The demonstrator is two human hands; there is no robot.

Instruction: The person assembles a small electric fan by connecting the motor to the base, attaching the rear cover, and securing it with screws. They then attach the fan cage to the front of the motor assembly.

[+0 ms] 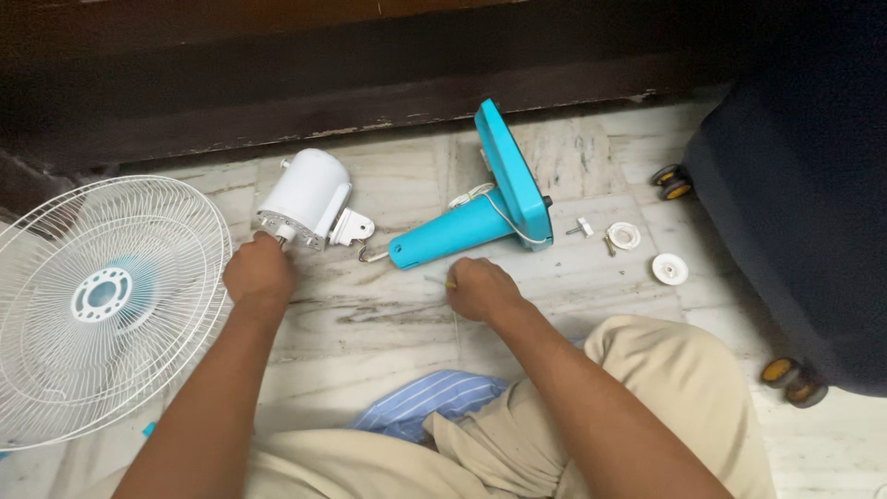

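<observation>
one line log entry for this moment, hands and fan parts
left hand: gripping shaft end of white motor housing | right hand: closed on thin tool, floor | blue fan stand: lying beside | fan grille: left

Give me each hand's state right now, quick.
Left hand: closed around the shaft end of the white fan motor.
Right hand: closed on a thin tool, mostly hidden, beside the turquoise fan stand.

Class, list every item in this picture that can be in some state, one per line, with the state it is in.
White cylindrical fan motor housing: lying on the floor, off its stand, left hand at its shaft end.
Turquoise plastic fan stand: tipped on its side, detached.
White wire fan guard: removed, lying flat.
Two white round plastic caps: loose on the floor.
Right hand: closed on a thin tool.
</observation>
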